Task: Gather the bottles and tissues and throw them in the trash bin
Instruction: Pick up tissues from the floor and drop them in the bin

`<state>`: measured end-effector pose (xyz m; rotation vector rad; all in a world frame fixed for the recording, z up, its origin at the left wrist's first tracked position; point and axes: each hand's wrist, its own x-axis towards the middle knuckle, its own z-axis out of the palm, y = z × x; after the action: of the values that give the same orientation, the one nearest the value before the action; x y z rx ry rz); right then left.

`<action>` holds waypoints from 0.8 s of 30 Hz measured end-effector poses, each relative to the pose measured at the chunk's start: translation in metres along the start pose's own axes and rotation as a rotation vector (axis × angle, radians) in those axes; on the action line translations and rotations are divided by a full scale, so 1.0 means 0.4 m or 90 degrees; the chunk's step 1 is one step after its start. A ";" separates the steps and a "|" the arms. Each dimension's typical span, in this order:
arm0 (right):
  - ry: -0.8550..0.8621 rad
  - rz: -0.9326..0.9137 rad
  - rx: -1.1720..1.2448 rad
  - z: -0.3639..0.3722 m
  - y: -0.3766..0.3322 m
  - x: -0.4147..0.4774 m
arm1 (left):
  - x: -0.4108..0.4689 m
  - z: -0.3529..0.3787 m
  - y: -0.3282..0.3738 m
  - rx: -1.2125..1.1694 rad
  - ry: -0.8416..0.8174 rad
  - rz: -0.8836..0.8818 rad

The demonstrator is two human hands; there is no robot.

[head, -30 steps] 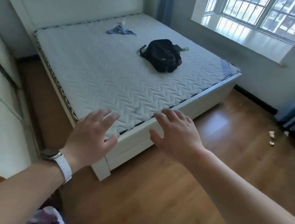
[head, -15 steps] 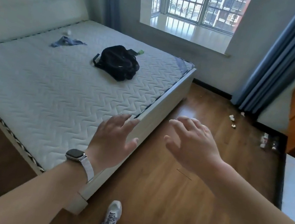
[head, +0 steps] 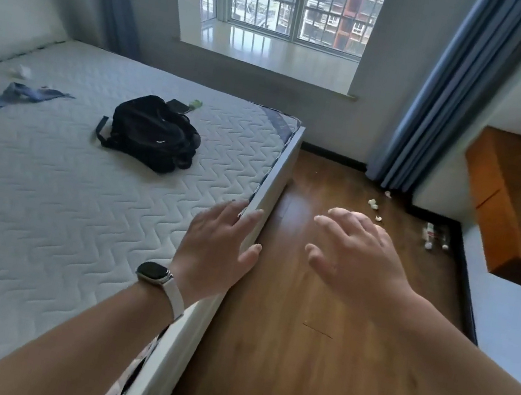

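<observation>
Bedroom w/ wood floor (head: 253,387): tissues (head: 372,203) & bottles (head: 431,235) far right nr curtain (head: 445,90), more on desk (head: 503,191). Left grip (head: 211,251) over bed (head: 38,227) edge, right grip (head: 359,263) over floor, both spread, unclenched.

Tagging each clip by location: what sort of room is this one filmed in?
A bedroom, most likely: a white quilted mattress on a white bed frame, long blue curtains beside a barred window, and a brown wooden floor littered with crumpled white tissues.
</observation>
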<state>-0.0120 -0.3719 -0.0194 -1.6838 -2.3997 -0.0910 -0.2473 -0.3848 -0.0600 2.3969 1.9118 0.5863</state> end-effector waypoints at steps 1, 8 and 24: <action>-0.002 0.013 -0.001 0.004 -0.001 0.017 | 0.030 0.006 -0.017 -0.003 -0.007 0.012; -0.027 0.109 -0.019 0.016 0.086 0.085 | 0.214 0.061 -0.036 -0.042 -0.022 0.101; 0.003 0.156 -0.006 0.112 0.540 0.364 | 0.724 0.256 0.110 0.037 -0.079 0.213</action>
<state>0.1364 -0.1552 -0.0481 -1.9631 -2.1720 -0.0670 -0.1236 -0.1004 -0.0644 2.7398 1.5121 0.3830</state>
